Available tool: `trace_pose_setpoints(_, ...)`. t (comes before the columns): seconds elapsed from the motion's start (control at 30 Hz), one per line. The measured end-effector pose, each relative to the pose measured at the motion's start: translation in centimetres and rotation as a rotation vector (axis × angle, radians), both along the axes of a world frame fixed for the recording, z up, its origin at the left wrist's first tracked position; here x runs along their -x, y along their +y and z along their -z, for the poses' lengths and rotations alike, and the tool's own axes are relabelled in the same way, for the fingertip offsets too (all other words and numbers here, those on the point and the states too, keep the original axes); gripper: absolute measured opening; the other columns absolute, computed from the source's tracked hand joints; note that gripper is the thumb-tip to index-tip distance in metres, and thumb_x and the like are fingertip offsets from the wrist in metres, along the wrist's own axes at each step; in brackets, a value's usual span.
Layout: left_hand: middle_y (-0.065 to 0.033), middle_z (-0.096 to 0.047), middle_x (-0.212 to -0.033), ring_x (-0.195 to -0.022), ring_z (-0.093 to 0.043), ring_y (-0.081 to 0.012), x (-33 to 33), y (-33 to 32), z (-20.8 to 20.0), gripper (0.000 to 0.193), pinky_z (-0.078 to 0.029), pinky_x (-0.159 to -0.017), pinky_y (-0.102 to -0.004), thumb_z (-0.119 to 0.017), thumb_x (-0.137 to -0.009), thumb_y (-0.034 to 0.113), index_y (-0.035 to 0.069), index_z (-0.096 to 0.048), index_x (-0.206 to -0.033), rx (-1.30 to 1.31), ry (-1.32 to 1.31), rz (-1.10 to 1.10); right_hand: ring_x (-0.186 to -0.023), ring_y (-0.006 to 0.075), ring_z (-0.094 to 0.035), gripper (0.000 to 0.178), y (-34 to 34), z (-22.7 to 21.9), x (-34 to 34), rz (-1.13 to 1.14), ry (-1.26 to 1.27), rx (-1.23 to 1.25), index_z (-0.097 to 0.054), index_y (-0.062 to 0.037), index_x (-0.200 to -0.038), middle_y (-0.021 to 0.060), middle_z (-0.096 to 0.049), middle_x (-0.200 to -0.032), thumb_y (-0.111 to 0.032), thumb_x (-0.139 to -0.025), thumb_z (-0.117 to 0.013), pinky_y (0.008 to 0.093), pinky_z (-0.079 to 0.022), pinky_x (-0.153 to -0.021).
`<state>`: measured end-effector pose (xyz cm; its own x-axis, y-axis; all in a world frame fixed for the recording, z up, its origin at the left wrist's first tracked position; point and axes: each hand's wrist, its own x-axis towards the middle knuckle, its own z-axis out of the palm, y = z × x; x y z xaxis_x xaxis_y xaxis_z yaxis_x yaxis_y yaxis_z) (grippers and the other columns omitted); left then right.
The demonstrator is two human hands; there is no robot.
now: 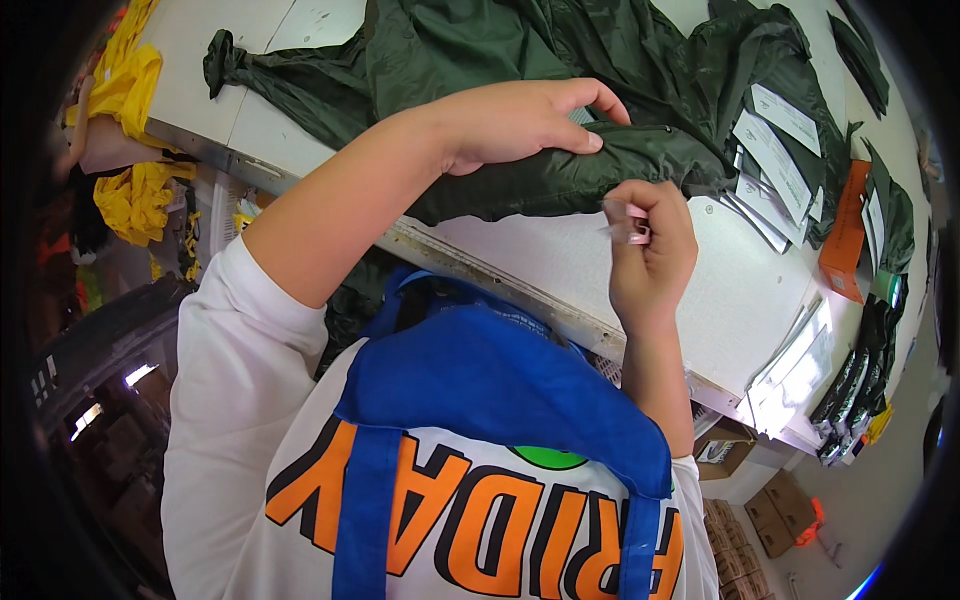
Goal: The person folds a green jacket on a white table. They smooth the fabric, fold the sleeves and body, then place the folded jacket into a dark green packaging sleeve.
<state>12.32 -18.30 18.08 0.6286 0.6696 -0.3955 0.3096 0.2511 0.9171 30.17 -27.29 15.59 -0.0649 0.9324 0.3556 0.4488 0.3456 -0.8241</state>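
A dark green garment [480, 40] of thin, shiny fabric spreads across the white table. Along the table's near edge, a folded section [520, 190] of it runs under my left hand [540, 120]. My left thumb and bent index finger press on this fabric with a gap between them; the other fingers are mostly hidden. Just right of the fold, my right hand [655, 240] is closed around small pink-handled snips [637, 226]. Their metal end is blurred and points left, close to the fabric but seemingly apart from it.
White printed tags [775, 170] lie on green fabric at the right, beside an orange card box [848, 230]. Plastic-wrapped papers [795, 360] and black packets [850, 385] sit at the table's right end. Yellow garments [145, 200] hang at the left. Cardboard boxes [780, 510] stand below right.
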Motion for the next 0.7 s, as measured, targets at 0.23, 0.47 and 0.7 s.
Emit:
trace_pose_setpoints(0.23,0.0028,-0.047,-0.091,-0.088,-0.041,-0.0075,0.3,-0.3,-0.6,0.037,-0.032,-0.082,-0.0240,-0.055,-0.088,0.019,0.012,-0.051,-0.124,0.023,-0.065,0.011,-0.066,0.0046,-0.036,0.004,-1.7,-0.4,-0.5,-0.003,0.456,0.339,-0.057,-0.0039,-0.089,-0.0046,-0.043,-0.077,-0.005,-0.087,-0.060,0.0190,-0.030,-0.060)
trace_pose_setpoints(0.47,0.0026,-0.051,-0.102,-0.094,-0.043,-0.0069,0.8,-0.1,-0.3,0.037,-0.032,-0.087,-0.0236,-0.056,-0.088,0.019,0.011,-0.051,-0.124,0.001,-0.054,-0.013,-0.071,0.0112,-0.044,0.030,-2.5,1.2,-4.0,0.177,0.117,0.121,-0.055,-0.0031,-0.106,0.0023,-0.051,-0.086,-0.020,-0.084,-0.066,0.0230,-0.038,-0.065)
trace_pose_setpoints(0.7,0.0020,-0.052,-0.106,-0.096,-0.043,-0.0074,0.6,0.0,-0.2,0.038,-0.031,-0.089,-0.0246,-0.056,-0.087,0.020,0.010,-0.052,-0.124,0.023,-0.067,0.003,-0.077,0.0183,-0.056,0.030,-2.1,1.1,-2.8,0.105,-0.038,0.028,-0.063,-0.0042,-0.097,0.0079,-0.062,-0.088,-0.008,-0.071,-0.077,0.0275,-0.048,-0.064)
